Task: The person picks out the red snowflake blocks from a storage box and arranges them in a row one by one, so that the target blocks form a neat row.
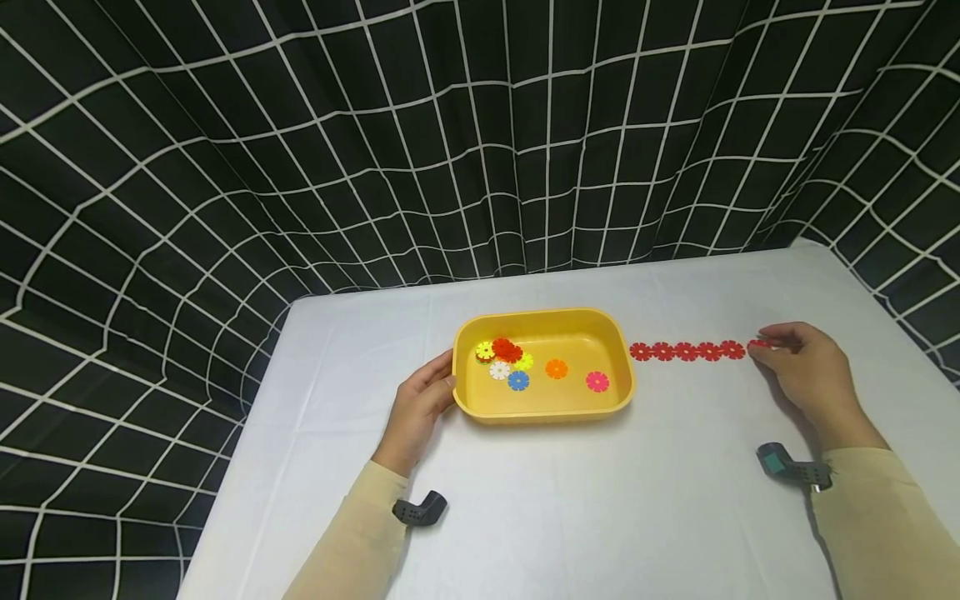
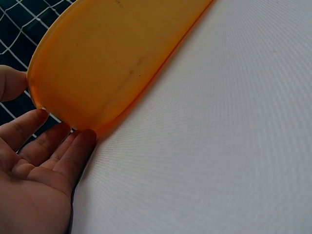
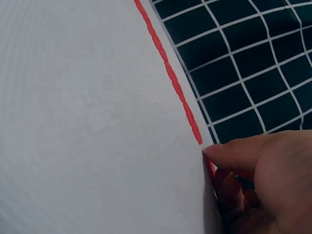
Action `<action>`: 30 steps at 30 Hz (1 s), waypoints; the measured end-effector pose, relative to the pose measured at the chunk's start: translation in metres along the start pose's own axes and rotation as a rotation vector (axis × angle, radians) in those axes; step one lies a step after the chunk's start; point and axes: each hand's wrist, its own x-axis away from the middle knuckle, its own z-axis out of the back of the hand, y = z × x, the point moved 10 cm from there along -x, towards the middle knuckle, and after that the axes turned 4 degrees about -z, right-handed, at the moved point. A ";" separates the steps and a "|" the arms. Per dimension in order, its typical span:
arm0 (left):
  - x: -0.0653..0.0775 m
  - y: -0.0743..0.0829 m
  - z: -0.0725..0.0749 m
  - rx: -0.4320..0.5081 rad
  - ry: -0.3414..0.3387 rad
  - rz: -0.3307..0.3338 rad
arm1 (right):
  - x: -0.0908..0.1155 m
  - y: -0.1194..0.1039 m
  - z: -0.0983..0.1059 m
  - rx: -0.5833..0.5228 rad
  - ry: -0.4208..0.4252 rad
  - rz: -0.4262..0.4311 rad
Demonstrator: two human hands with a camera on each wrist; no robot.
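Note:
My left hand (image 1: 417, 410) holds the left end of a yellow plastic tray (image 1: 540, 417), with its thumb at the rim and fingertips against the outer wall (image 2: 73, 109). Between the thumb and fingers of my right hand (image 1: 813, 375) is a red notched flower disc (image 1: 759, 343), partly hidden by the fingers. Just left of it lies a straight row of several red flower discs (image 1: 686, 352), running from the tray's right side. From the right wrist the row (image 3: 173, 83) shows edge-on, a small gap short of the pinched disc.
Inside the tray lie loose flower discs: a white one (image 1: 499, 370), a blue one (image 1: 518, 381), an orange one (image 1: 557, 368), a pink one (image 1: 597, 382), plus yellow and red ones at the left. White cloth (image 1: 585, 500) covers the table; a black gridded curtain (image 1: 480, 150) hangs behind.

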 end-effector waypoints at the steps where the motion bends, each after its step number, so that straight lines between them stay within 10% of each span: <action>1: 0.000 0.000 0.000 -0.002 0.000 0.001 | 0.000 0.000 0.000 -0.001 0.004 -0.003; 30: 0.000 -0.001 0.000 -0.011 -0.020 -0.009 | 0.002 0.006 0.003 -0.087 -0.022 -0.101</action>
